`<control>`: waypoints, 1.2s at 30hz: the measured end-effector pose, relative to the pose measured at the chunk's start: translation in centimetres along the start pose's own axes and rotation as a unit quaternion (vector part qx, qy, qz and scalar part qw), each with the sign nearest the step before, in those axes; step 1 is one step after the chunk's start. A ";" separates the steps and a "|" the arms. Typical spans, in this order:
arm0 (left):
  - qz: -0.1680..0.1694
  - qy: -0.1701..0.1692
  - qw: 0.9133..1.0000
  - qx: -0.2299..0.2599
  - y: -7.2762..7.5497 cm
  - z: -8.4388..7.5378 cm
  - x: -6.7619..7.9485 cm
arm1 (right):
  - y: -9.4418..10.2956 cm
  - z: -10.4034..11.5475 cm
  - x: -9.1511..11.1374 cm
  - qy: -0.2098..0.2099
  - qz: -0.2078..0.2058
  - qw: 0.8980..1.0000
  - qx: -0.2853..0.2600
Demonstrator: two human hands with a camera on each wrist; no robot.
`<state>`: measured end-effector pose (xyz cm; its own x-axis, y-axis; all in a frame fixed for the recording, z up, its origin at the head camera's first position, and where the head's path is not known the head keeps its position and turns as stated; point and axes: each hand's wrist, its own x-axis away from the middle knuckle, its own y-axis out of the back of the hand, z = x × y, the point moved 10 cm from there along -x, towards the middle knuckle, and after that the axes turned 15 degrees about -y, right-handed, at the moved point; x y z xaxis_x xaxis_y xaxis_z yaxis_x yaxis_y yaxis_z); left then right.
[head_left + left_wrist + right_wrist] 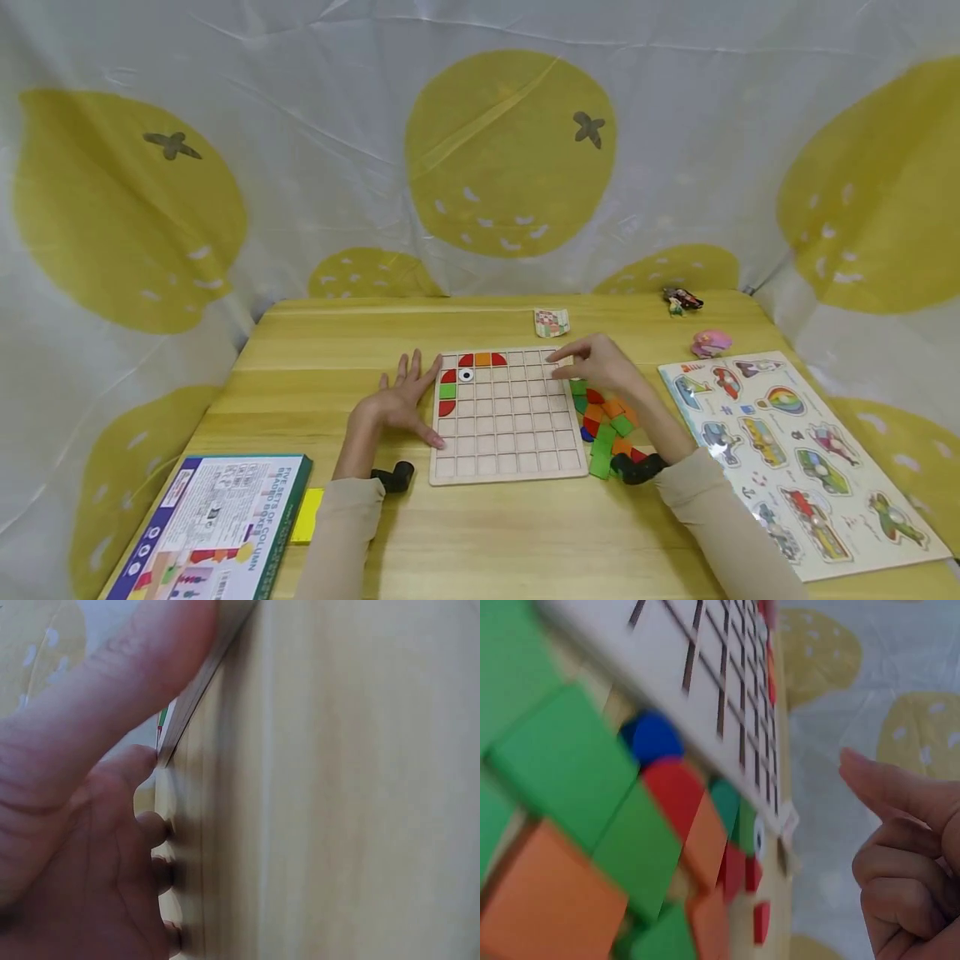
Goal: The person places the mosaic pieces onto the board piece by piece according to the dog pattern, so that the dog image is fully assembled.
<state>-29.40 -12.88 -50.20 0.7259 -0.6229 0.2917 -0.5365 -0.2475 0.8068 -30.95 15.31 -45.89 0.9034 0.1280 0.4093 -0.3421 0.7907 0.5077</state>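
A square wooden grid board (498, 421) lies flat on the table. Along its far left corner sit red curved pieces (447, 408), an orange square (483, 360), a green square (447, 391) and a white eye piece (466, 375) with a black dot. My left hand (393, 404) is spread at the board's left side, thumb and index finger against the edge. Over the far right corner is my right hand (600, 363), thumb and index finger apart, the other fingers bent; I see nothing between them. Loose coloured pieces (570, 761) are heaped right of the board, under the right forearm.
A picture puzzle board (795, 458) lies at the right, with a pink toy (710, 342) and small dark figure (682, 301) behind it. A small patterned card (551, 322) is beyond the grid. At the near left are a box (217, 525) and a yellow item (306, 517).
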 end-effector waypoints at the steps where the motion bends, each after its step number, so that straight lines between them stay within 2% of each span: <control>1: -0.001 0.002 1.000 0.001 0.1 0.1 0.1 | 1.0 -1.2 0.1 -0.012 -0.004 1.000 0.001; 5: -0.005 0.004 1.000 0.010 0.3 0.3 0.4 | 3.8 -5.2 0.1 -0.045 -0.019 0.999 0.016; 9: -0.005 0.005 1.000 0.015 0.3 0.4 0.5 | 5.2 -7.1 -0.3 -0.057 -0.042 0.997 0.018; 15: -0.004 0.005 1.000 0.006 0.3 0.3 0.3 | 6.2 -7.3 -1.7 -0.070 -0.065 0.995 0.013; 19: -0.002 0.005 1.000 0.005 0.2 0.2 0.2 | 6.6 -7.4 -2.2 -0.086 -0.085 0.992 0.029; 22: 0.000 0.007 1.000 0.003 0.1 0.3 0.2 | 6.4 -7.3 -2.5 -0.081 -0.080 0.993 0.035; 28: 0.000 -0.001 1.000 -0.001 0.0 0.2 0.0 | 6.3 -8.1 -2.6 -0.089 -0.055 0.995 0.001; 31: -0.003 -0.001 1.000 0.006 0.0 0.2 0.0 | 6.7 -8.4 -2.5 -0.103 -0.080 0.991 0.010; 36: 0.001 -0.002 1.000 0.002 0.0 0.1 0.0 | 7.0 -7.7 -2.3 -0.091 -0.112 0.988 0.045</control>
<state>-29.44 -12.94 -50.23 0.7227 -0.6266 0.2919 -0.5399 -0.2481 0.8043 -33.43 25.22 -49.12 0.9000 -0.1615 0.4048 -0.1672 0.7298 0.6629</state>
